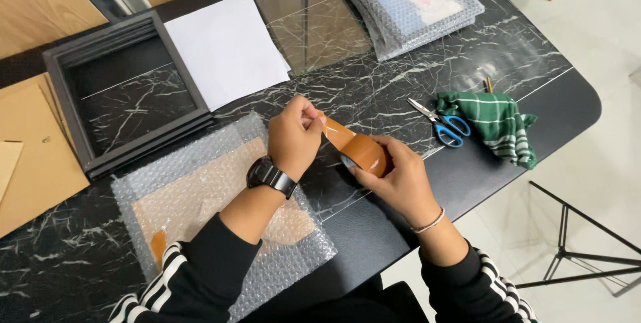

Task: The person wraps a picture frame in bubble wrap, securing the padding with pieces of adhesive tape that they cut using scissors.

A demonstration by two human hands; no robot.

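Brown, glossy packing tape (365, 153) is sitting in your right hand (400, 176), whose fingers are curling round the roll's smooth rim and clamping it just above the bench (374, 89). Your left hand (294, 136) is pinching the free strip (332, 131), thumb and fingertips pressed together on its end, so the strip is stretching taut between your two sets of fingers. Below your left wrist, a flat parcel wrapped in knobbly bubble wrap (200, 196) is lying on the black marble-veined bench, with a short piece of tape already stuck near its lower left corner. Beyond your right fingers, blue-handled scissors (441, 123) are resting beside a crumpled green striped cloth (494, 123). Past your left fingers, white paper sheets (227, 49) are lying flat.
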